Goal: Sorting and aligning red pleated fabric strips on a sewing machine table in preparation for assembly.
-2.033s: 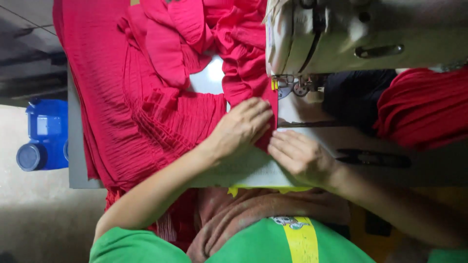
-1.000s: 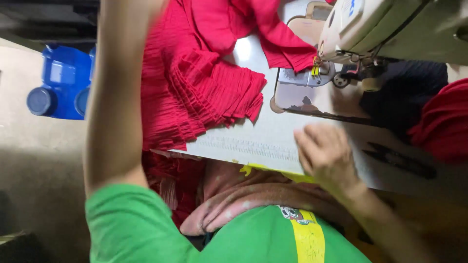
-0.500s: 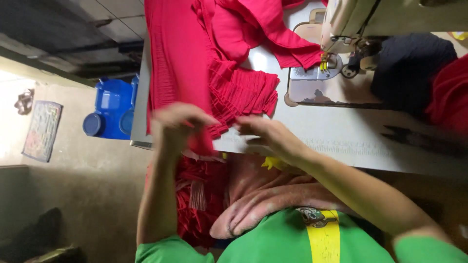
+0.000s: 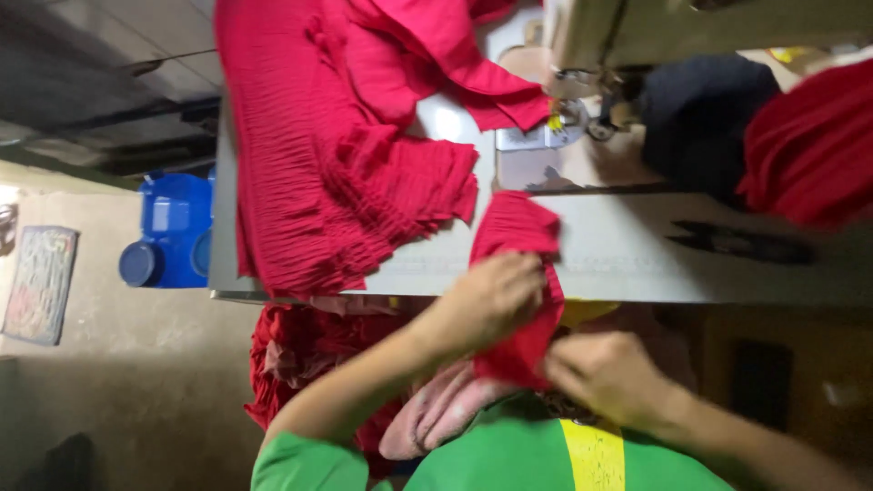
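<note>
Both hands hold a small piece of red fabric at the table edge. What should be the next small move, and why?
Probably carry the small red fabric piece forward to the sewing machine's needle plate: the left hand and right hand grip it at the white table edge, short of the needle.

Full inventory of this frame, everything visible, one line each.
small red fabric piece: 1, red, at the table's near edge, held in both hands
large pleated red cloth: 1, red, spread over the table's left part, one edge running to the machine's needle
white sewing table: 1, white, across the middle
sewing machine: 1, pale grey-beige, top right on the table
dark thread snips: 1, black, on the table, right
dark cloth bundle: 1, black, beside the machine
red cloth heap: 1, red, far right
blue plastic jerrycan: 1, blue, on the floor, left
floor mat: 1, faded, far left
left hand: gripping the fabric piece
right hand: at the fabric's lower end
</note>
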